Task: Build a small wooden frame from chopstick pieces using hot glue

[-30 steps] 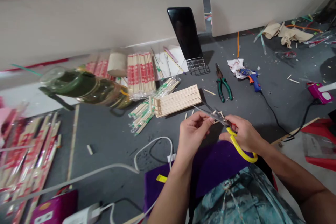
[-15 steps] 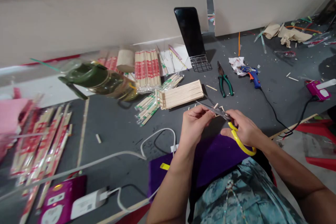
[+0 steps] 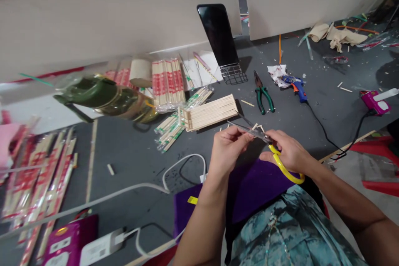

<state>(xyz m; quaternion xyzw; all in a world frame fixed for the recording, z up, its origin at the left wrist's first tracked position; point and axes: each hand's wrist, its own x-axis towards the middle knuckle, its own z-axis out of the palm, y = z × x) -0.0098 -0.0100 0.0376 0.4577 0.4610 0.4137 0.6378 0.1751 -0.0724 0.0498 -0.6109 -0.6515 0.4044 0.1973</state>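
Observation:
My left hand (image 3: 227,147) is closed in a pinch in front of the wooden stick piece. Between its fingertips is a thin wooden stick (image 3: 254,126), mostly hidden by the fingers and blades. My right hand (image 3: 285,149) grips yellow-handled scissors (image 3: 287,170), whose blades point left across the left fingertips. The blades look parted. Just beyond my hands lies a flat panel of wooden sticks (image 3: 212,113) laid side by side, with a raised edge at its left end. Small stick offcuts (image 3: 261,128) lie close to the scissors.
Green-handled pliers (image 3: 264,96) and a blue glue gun (image 3: 298,90) lie to the right. A phone (image 3: 218,35) leans on a wire stand behind. Wrapped chopsticks (image 3: 168,83), a green-lidded jug (image 3: 102,97) and a white cable (image 3: 124,189) occupy the left. Purple cloth (image 3: 249,187) covers my lap.
The view has turned slightly, so the table's things sit a little further left. Both hands keep the same hold, with the scissors still at the left fingertips.

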